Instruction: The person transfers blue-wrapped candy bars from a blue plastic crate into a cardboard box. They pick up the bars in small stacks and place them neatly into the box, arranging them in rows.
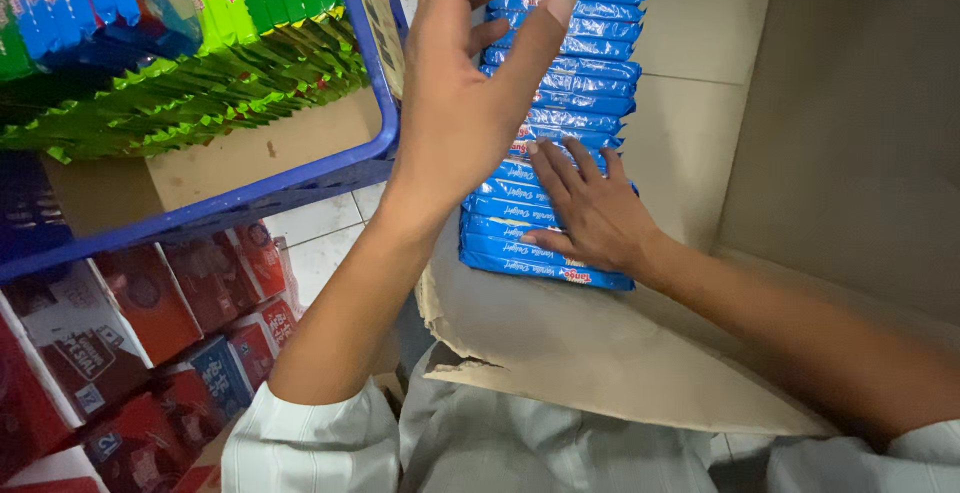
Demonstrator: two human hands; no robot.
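A long row of blue wafer packets (565, 83) stands on edge inside a brown cardboard box (600, 353). My right hand (590, 208) lies flat on the near end of the row, fingers spread, pressing the packets. My left hand (465, 83) hovers open above the left side of the row, fingers apart and holding nothing. It sits between the packets and the blue crate (300, 183).
The blue crate at the upper left holds green packets (230, 63) and more blue packets (70, 3) on a cardboard liner. Red boxes (150, 333) are stacked at the lower left. The carton's tall wall (850, 123) rises on the right. White floor tiles (320, 223) show between.
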